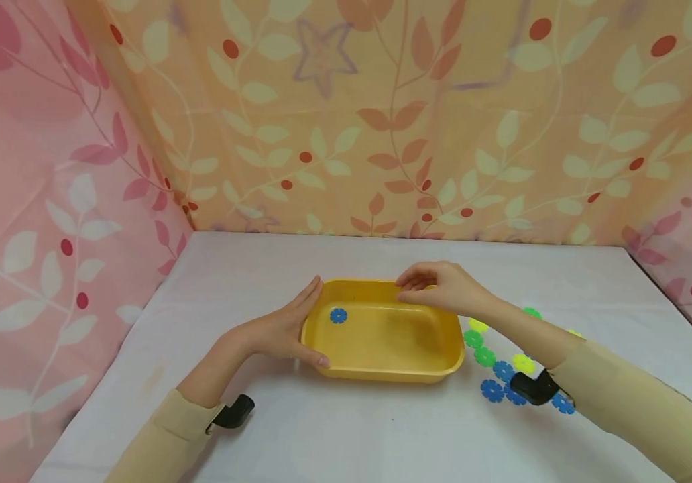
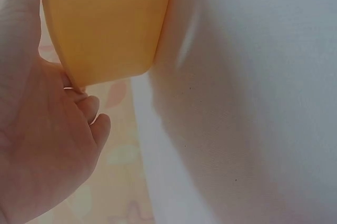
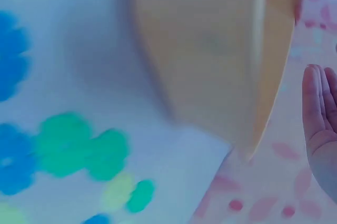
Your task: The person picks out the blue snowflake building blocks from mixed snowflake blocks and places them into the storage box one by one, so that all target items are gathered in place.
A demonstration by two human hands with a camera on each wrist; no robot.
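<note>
A yellow plastic tray [image 1: 382,377] stands on the white-covered table, with one blue flower-shaped disc [image 1: 338,315] lying in its left part. My left hand [image 1: 279,332] grips the tray's left end: the thumb lies over the front rim and the fingers reach along the left side. In the left wrist view the fingers [image 2: 93,113] bend at the tray's edge. Over the tray's back right part hovers my right hand [image 1: 433,285], its fingers loosely bent with nothing visible between them. The right wrist view shows that hand [image 3: 324,124] beside the tray wall [image 3: 210,50].
Several flower-shaped discs lie right of the tray, partly under the right forearm: green [image 1: 485,356], yellow [image 1: 524,363] and blue [image 1: 493,390]. Patterned cloth walls [image 1: 322,168] close off the back and both sides of the table. A small black device [image 1: 234,412] sits at each wrist.
</note>
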